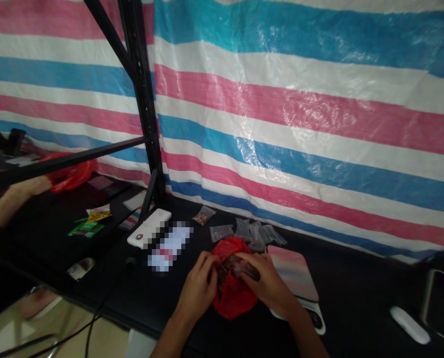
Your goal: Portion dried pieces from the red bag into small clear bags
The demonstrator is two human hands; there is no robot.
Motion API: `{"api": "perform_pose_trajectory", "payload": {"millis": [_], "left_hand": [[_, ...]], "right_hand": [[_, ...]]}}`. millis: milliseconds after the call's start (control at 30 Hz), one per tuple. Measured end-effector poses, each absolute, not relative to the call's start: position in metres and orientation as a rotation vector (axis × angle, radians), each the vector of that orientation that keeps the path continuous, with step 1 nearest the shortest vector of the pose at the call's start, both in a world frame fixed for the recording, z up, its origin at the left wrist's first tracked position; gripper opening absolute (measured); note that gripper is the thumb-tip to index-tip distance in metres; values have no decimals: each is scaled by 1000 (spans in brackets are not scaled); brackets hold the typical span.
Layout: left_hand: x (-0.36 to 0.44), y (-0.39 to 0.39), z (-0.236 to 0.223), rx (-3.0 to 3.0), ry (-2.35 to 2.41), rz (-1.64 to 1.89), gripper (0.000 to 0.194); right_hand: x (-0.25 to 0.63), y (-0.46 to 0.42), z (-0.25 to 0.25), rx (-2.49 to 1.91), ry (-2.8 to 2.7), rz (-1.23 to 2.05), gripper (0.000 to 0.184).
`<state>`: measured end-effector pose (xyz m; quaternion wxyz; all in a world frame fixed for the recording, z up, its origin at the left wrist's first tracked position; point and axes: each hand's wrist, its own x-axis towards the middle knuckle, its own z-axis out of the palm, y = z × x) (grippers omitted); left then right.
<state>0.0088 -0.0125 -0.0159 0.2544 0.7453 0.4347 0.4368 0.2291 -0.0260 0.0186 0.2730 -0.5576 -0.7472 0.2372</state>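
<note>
A red plastic bag (237,298) stands with its mouth rolled open on the black table, and small brown pieces (224,278) show inside. My left hand (199,283) is closed on the bag's left rim, fingers bent over the edge. Over the bag's mouth, my right hand (265,278) pinches what looks like a small clear plastic bag (240,267); its contents are hard to make out. Just right of the red bag is a kitchen scale (294,273), partly behind my right forearm. Several flat clear bags (257,233) lie behind the red bag.
Farther back sits a small clear bag of brown pieces (204,216). A white box-like device (149,228) lies to the left, and a white oblong object (409,325) to the right. Beyond the black metal post (143,99), another person's hand (31,189) reaches a red bag (70,174).
</note>
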Motion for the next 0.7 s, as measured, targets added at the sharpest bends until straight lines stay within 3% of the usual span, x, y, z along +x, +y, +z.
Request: {"api": "perform_pose_trajectory", "payload": {"millis": [200,567,700], "left_hand": [[9,-13,-16,2024,1178,1170,24],[10,-13,-13,2041,1199,1202,26],[10,-13,-12,2060,1211,1229,26]], "right_hand": [[228,-27,22,-1498,-2023,627,42],[230,-26,26,-1514,-2050,597,56],[227,-28,27,-1550,-1997,636,51]]}}
